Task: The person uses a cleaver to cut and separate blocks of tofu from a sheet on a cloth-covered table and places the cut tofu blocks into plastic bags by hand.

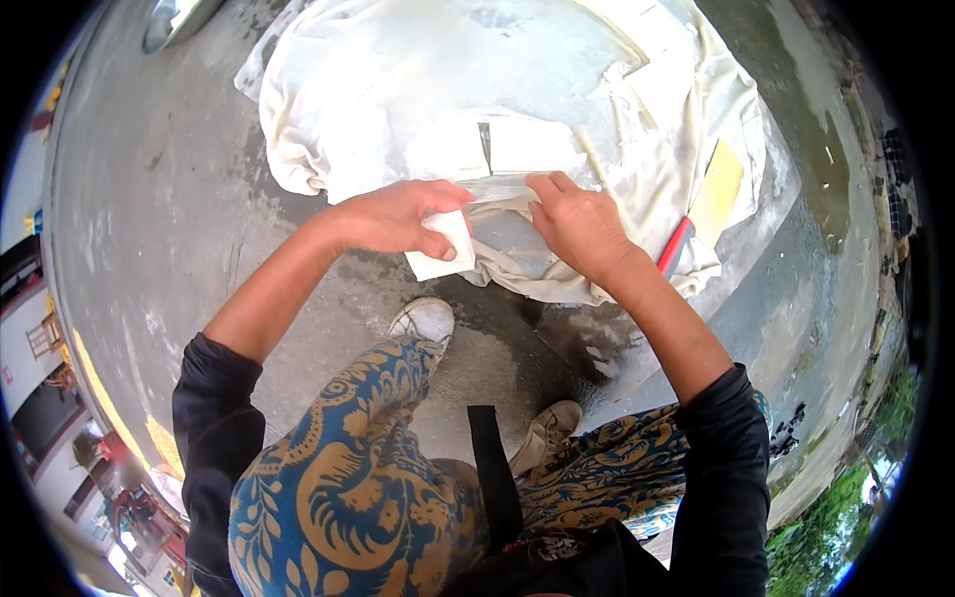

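Note:
My left hand [393, 217] is closed around a flat-sided white block [444, 247] that looks like tofu, held over the near edge of a pale cloth. Between my two hands stretches a thin clear plastic bag [497, 187]. Its far side is pinched in the curled fingers of my right hand [585, 221]. Just beyond, two white slabs [537, 146] lie side by side with a dark narrow gap between them. Bright glare washes out their edges.
The rumpled cream cloth [294, 149] drapes over a wide, pale surface. At the right lies a broad-bladed knife [712, 197] with a red handle towards me. Wet concrete floor [159, 219] surrounds it, and a metal basin [177, 22] stands at the upper left.

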Available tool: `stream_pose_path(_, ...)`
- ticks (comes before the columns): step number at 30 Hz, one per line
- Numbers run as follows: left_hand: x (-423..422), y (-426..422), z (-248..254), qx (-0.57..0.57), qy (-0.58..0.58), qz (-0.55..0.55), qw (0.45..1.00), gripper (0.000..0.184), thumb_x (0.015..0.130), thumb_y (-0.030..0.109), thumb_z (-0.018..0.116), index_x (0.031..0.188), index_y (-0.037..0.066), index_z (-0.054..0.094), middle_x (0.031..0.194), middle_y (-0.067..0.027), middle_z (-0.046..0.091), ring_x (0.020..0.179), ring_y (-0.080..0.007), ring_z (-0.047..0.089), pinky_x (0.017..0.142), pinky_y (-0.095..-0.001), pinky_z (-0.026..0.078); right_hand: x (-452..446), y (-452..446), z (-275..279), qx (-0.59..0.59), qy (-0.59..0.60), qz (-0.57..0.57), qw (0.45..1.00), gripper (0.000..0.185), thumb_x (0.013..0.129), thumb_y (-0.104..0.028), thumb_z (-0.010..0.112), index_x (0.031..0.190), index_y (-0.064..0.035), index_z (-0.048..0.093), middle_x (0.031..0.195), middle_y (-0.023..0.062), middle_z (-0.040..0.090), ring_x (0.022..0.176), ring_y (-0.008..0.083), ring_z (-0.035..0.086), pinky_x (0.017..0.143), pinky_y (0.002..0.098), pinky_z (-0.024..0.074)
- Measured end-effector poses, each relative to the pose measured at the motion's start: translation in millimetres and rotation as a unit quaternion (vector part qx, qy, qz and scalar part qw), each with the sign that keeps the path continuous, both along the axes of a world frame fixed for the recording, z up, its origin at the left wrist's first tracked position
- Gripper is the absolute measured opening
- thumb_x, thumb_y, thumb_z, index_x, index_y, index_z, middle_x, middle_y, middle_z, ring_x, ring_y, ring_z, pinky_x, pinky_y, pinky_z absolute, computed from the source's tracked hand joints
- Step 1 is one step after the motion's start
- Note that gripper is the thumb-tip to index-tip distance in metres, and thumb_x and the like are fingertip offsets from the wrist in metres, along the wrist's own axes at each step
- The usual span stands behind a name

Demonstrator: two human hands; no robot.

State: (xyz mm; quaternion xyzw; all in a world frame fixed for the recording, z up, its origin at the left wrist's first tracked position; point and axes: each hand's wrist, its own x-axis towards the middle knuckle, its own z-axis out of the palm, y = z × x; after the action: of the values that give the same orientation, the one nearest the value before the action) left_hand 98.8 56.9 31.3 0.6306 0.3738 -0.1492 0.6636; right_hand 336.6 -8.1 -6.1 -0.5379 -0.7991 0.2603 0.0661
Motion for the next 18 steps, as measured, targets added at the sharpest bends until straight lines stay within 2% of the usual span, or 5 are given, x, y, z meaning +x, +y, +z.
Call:
stream_pose_path(5, 14.5, 4.4, 18.0, 0.017, -0.048, 0.007, 0.999, 0.032, 0.073, 0.010, 0.071, 0.104, 0.009, 0.066, 0.140, -0.0078, 0.040, 0.116, -0.0203, 0.051, 0.093, -0.0333, 0.044, -1.9, 12.1, 7.9, -0.091, -0.004, -0.082, 0.992, 0.030, 0.087, -0.014, 0.048, 0.113, 0.0003, 0.051, 0.084, 0.0189, 0.065, 0.076, 0.0340, 0.064, 0.067, 0.0441, 0.0511)
stream_pose_path(8, 29.4, 15.6, 32.9, -0.050, -0.075, 0.112, 0.990, 0.037, 0.072, 0.010, 0.071, 0.109, 0.009, 0.065, 0.109, -0.0038, 0.064, 0.097, -0.0146, 0.060, 0.088, -0.0285, 0.046, 0.5, 15.3, 5.6, -0.105, -0.011, -0.061, 0.993, 0.029, 0.086, -0.014, 0.048, 0.112, 0.0008, 0.051, 0.081, 0.0197, 0.065, 0.077, 0.0351, 0.064, 0.067, 0.0446, 0.0508)
stream_pose_path(10, 42.0, 22.4, 29.0, -0.035, -0.098, 0.181, 0.978, 0.037, 0.073, 0.015, 0.071, 0.109, 0.008, 0.064, 0.099, -0.0036, 0.066, 0.091, -0.0129, 0.061, 0.085, -0.0269, 0.047, -0.9, 15.3, 3.6, -0.108, -0.002, -0.074, 0.991, 0.029, 0.086, -0.013, 0.048, 0.110, 0.0020, 0.051, 0.081, 0.0205, 0.065, 0.077, 0.0359, 0.064, 0.068, 0.0450, 0.0506)
stream_pose_path(15, 66.1, 36.4, -6.2, -0.034, -0.081, 0.278, 0.956, 0.037, 0.076, 0.018, 0.067, 0.111, 0.005, 0.061, 0.097, -0.0055, 0.065, 0.086, -0.0140, 0.061, 0.078, -0.0268, 0.048, 3.2, 19.5, -0.5, -0.155, -0.038, -0.101, 0.982, 0.030, 0.086, -0.013, 0.047, 0.110, 0.0044, 0.048, 0.078, 0.0229, 0.064, 0.074, 0.0384, 0.063, 0.068, 0.0461, 0.0499)
stream_pose_path(18, 69.5, 41.5, -28.3, -0.024, -0.024, 0.276, 0.960, 0.036, 0.077, 0.017, 0.066, 0.111, 0.006, 0.061, 0.097, -0.0069, 0.065, 0.088, -0.0143, 0.062, 0.077, -0.0276, 0.049, 4.5, 18.6, 0.0, -0.122, -0.021, -0.147, 0.981, 0.044, 0.085, -0.013, 0.046, 0.124, 0.0069, 0.037, 0.076, 0.0237, 0.064, 0.072, 0.0390, 0.063, 0.067, 0.0471, 0.0497)
